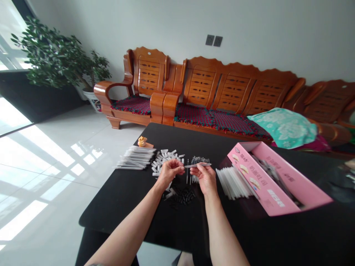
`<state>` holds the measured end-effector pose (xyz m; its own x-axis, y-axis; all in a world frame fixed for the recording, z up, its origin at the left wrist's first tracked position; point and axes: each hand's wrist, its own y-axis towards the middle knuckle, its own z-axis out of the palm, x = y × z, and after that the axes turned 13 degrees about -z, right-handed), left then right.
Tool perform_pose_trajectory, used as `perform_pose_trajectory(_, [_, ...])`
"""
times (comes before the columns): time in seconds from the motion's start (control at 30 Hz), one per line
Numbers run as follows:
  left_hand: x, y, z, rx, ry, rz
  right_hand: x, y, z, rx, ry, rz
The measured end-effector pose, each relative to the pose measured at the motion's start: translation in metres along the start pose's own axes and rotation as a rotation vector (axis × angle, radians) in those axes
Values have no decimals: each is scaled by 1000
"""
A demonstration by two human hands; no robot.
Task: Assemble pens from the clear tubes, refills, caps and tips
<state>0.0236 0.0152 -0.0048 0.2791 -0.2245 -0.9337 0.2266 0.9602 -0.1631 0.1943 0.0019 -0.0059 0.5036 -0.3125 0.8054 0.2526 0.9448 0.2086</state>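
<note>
Over a black table (133, 207), my left hand (169, 170) and my right hand (205, 176) hold a thin pen barrel (197, 165) between them. My right hand's fingers are wrapped round the barrel. My left hand pinches its left end, and whether a small part is in that pinch I cannot make out. Below the hands lies a heap of small black caps (181, 194). Behind them sit white caps (163, 157) and thin refills (195, 160).
A row of white pen barrels (134, 158) lies at the left, with an orange figurine (142, 141) behind it. More white tubes (233, 181) lie beside an open pink box (277, 181) on the right. Wooden chairs and a potted plant stand behind.
</note>
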Motion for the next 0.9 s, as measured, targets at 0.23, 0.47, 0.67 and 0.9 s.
perform_pose_trajectory(0.23, [5,2,-1,-58,156,9,2,0,-1,-10,23,0])
perform_pose_trajectory(0.47, [8,3,-4,-88,316,4,0,-1,-1,5,3,2])
perform_pose_trajectory(0.67, [2,0,-3,-87,227,66,1,0,-1,-7,17,2])
perform_pose_trajectory(0.9, [7,2,-6,-99,420,60,0,0,-1,-5,3,4])
